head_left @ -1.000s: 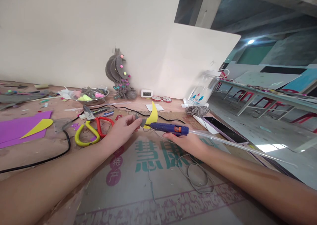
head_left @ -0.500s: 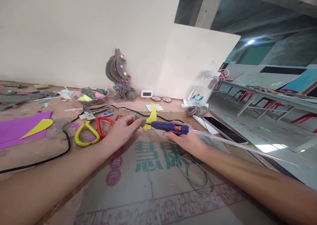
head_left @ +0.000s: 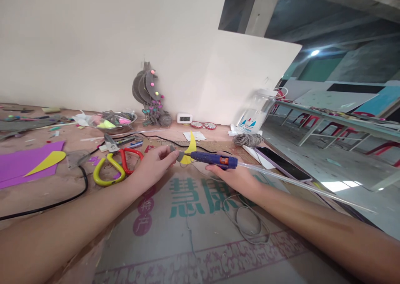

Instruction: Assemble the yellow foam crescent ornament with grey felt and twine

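Note:
My right hand [head_left: 229, 175] is wrapped round a blue hot glue gun [head_left: 214, 159], its nozzle pointing left. A long clear glue stick [head_left: 296, 182] sticks out of the gun's back end. Between the thumb and fingers of my left hand [head_left: 159, 161] is a small grey piece [head_left: 178, 154], which meets the nozzle tip or lies right beside it. Just behind the nozzle stands a yellow crescent cutout [head_left: 191, 147]; whether my left fingers touch it I cannot tell. Thin grey cord [head_left: 250, 223] lies in loops on the printed cardboard [head_left: 162, 242] under my hands.
Yellow-and-red-handled scissors [head_left: 109, 173] and purple sheets [head_left: 18, 163] lie at left. A black cable [head_left: 86, 184] crosses the table. Behind are a bowl of bits [head_left: 114, 125], a small clock [head_left: 184, 118] and a plastic jar [head_left: 254, 113]. A cord ball [head_left: 248, 139] and phone [head_left: 283, 164] lie at right.
Both hands keep almost the same pose, with the glue gun nozzle still at the grey piece. The whole view has shifted very slightly.

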Available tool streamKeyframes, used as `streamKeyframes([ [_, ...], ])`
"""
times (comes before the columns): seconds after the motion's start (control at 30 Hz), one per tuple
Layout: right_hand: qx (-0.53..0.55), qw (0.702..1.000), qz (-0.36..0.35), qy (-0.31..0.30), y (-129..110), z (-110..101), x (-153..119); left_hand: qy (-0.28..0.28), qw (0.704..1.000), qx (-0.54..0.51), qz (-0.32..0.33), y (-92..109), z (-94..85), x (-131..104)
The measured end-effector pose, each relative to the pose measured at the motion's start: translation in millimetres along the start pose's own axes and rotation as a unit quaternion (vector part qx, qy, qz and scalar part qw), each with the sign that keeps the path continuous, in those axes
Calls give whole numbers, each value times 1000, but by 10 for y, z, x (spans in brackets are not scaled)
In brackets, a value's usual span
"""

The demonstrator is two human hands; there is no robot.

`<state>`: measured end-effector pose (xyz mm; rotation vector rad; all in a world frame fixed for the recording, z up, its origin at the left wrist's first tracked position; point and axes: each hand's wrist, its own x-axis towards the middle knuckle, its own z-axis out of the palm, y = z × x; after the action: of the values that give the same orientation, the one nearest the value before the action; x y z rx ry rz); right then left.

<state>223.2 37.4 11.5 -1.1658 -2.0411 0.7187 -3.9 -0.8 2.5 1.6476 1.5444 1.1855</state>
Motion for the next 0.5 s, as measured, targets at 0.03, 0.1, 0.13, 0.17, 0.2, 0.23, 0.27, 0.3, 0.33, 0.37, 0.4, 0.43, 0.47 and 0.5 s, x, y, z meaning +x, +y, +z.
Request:
streamKeyframes([
  [0.03,-3,1000,0,-3,5,-2,-1,1,1000,4,1,6,-3,-2],
  [0.1,-7,1000,-2,-13,13,-7,-2,3,1000,10,4,15,-8,-3],
  [0.13,-7,1000,-6,-13,15,-8,-3,3,1000,12,6,17,-10,-2],
  [0.17,-6,1000,-9,-12,14,-10,-4,2,1000,12,7,19,-11,-2],
  [0.2,-5,1000,-12,-11,10,-12,-5,2,1000,11,8,18,-11,-1],
  [0.23,-5,1000,-13,-9,3,-14,-6,1,1000,9,9,17,-10,-1],
  [0.27,-4,1000,-16,-9,-6,-16,-8,0,1000,7,9,15,-9,-1],
  [0.3,-3,1000,-18,-8,-15,-17,-9,0,1000,5,10,12,-7,-2],
  [0.33,-2,1000,-19,-9,-22,-17,-10,-1,1000,4,11,10,-5,-3],
  [0.37,0,1000,-19,-9,-26,-17,-11,-1,1000,4,11,9,-3,-5],
  [0.4,0,1000,-17,-9,-26,-16,-12,-1,1000,5,10,10,-2,-7],
  [0.43,1,1000,-16,-7,-21,-15,-12,-1,1000,8,9,11,-1,-9],
  [0.47,1,1000,-14,-4,-13,-14,-12,-1,1000,10,7,13,0,-11],
  [0.5,1,1000,-12,-2,-2,-13,-11,-2,1000,13,5,16,-1,-12],
])
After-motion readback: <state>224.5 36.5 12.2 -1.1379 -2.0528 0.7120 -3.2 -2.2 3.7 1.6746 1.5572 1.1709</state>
